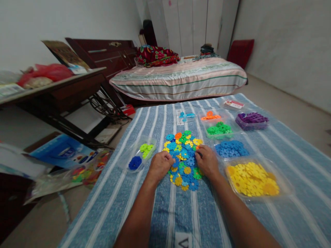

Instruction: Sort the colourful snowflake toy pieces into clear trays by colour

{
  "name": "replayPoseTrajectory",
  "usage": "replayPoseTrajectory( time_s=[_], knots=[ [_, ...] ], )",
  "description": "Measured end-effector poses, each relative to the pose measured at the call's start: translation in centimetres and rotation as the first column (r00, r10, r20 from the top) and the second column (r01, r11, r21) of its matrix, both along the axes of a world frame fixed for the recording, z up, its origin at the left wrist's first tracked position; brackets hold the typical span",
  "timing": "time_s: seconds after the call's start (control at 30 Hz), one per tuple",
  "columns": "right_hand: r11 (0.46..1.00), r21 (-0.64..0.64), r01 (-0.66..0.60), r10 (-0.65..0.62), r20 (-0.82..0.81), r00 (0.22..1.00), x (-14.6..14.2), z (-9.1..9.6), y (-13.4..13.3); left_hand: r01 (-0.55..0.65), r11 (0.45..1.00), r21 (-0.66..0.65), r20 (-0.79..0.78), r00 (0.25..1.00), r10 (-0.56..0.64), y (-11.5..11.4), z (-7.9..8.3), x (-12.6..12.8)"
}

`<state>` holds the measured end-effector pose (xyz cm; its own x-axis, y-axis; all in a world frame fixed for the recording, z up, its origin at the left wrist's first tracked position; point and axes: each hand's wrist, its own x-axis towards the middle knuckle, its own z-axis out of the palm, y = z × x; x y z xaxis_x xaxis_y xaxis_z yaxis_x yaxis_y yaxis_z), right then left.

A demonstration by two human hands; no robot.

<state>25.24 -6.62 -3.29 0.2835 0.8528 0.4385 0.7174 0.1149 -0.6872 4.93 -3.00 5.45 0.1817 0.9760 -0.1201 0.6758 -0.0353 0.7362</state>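
A pile of mixed coloured snowflake discs point(184, 151) lies on a blue striped cloth point(165, 213). My left hand point(160, 165) rests on the pile's left edge, knuckles up and fingers curled down into the discs. At the pile's right edge my right hand point(207, 161) is placed the same way, fingers bent into the discs. What either hand grips is hidden under the fingers. Clear trays around the pile hold sorted discs: yellow point(252, 179), blue point(231, 148), green point(219, 128), orange point(210, 116), purple point(252, 120), and lime with dark blue point(141, 155).
A mattress with striped bedding point(181, 77) lies beyond the cloth. At the left stands a dark wooden table point(59, 89) with bags on it. Plastic packaging and a blue box point(62, 153) lie on the floor at the left. A small card point(233, 103) rests near the purple tray.
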Motion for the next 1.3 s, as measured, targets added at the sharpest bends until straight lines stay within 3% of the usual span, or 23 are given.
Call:
replayPoseTrajectory(
  time_s=[0.13, 0.2, 0.27, 0.37, 0.43, 0.53, 0.67, 0.77, 0.93, 1.17, 1.3],
  knots=[
    [1.0, -0.012, -0.003, 0.003, 0.011, 1.0, -0.1, 0.2, -0.1, -0.004, 1.0, -0.005, 0.141, 0.99, 0.005, 0.0, 1.7, 3.5],
    [1.0, -0.024, 0.011, -0.011, 0.016, 1.0, -0.1, 0.3, -0.2, 0.067, 0.997, -0.033, 0.291, 0.955, -0.055, -0.4, 3.0, 6.6],
    [0.999, -0.038, 0.023, -0.022, 0.011, 1.0, -0.1, 0.4, -0.2, 0.196, 0.979, -0.059, 0.463, 0.874, -0.148, -0.9, 4.2, 9.6],
    [0.999, -0.041, -0.018, 0.018, 0.0, 1.0, 0.0, 0.5, -0.2, 0.205, 0.976, 0.069, 0.461, 0.861, -0.214, -1.0, 5.1, 11.9],
    [0.999, -0.031, -0.039, 0.039, 0.002, 0.999, 0.1, 0.5, -0.2, 0.167, 0.974, 0.152, 0.319, 0.925, -0.208, -0.6, 5.0, 11.1],
    [1.0, -0.02, -0.01, 0.01, 0.014, 1.0, 0.1, 0.3, 0.0, 0.201, 0.965, 0.167, 0.002, 0.979, -0.205, -0.1, 4.2, 7.4],
    [1.0, -0.026, -0.007, 0.008, 0.025, 1.0, 0.0, 0.1, 0.1, 0.272, 0.959, 0.084, -0.406, 0.888, -0.216, -0.3, 3.1, 2.2],
    [1.0, -0.025, -0.009, 0.009, 0.023, 1.0, 0.1, 0.1, 0.0, 0.305, 0.952, 0.023, -0.564, 0.79, -0.24, -1.1, 2.4, 0.6],
    [1.0, -0.006, -0.011, 0.011, 0.016, 1.0, 0.1, 0.1, -0.2, 0.352, 0.936, -0.001, -0.621, 0.733, -0.276, -2.1, 1.3, 0.5],
    [1.0, -0.006, 0.001, -0.001, 0.033, 0.999, 0.1, 0.0, -0.2, 0.249, 0.968, -0.002, -0.497, 0.84, -0.217, -1.0, 1.1, 0.0],
    [1.0, -0.002, -0.005, 0.005, 0.032, 0.999, 0.1, 0.0, -0.2, 0.139, 0.988, 0.07, -0.533, 0.842, -0.081, -0.3, 1.4, -0.3]
  ],
)
